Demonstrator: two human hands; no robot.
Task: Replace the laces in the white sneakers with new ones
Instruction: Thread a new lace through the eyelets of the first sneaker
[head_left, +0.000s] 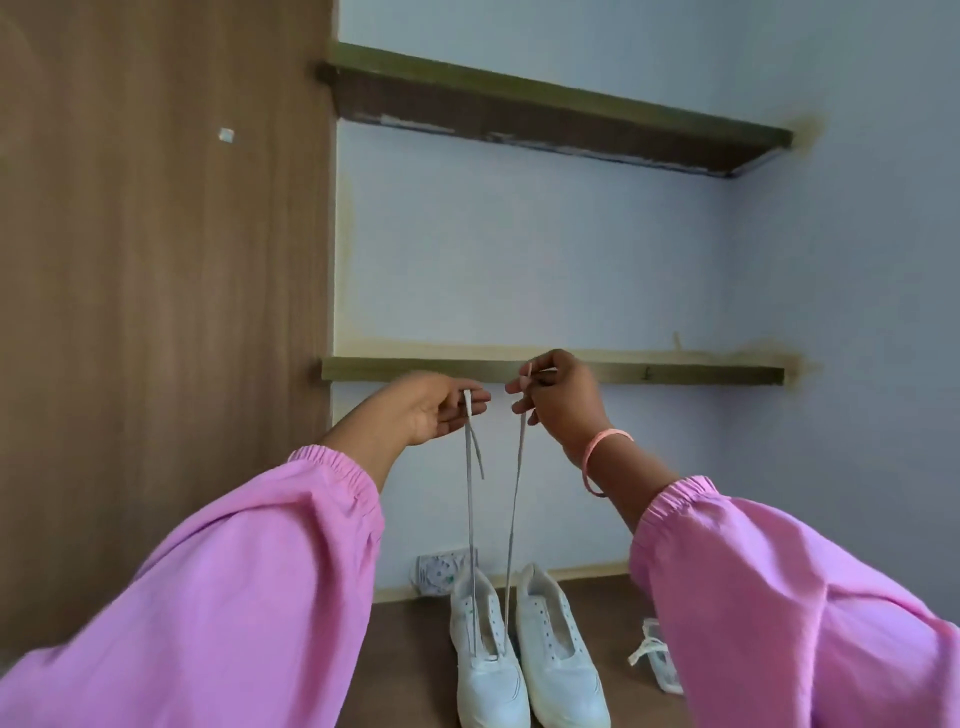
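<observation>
Two white sneakers (524, 660) of smooth leather-like material stand side by side on a brown surface (415, 649), the right one unlaced, no legible branding. One flat grey-white lace (511, 519) rises from the left sneaker's lowest eyelets; left hand (431, 410) and right hand (561, 400) each pinch one end, raised high.

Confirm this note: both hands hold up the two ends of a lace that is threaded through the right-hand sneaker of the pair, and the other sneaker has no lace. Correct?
Not quite. The head view shows the lace running down into the left-hand sneaker, not the right-hand one. The left hand and right hand each pinch one end, and the right-hand sneaker has no lace.
</observation>
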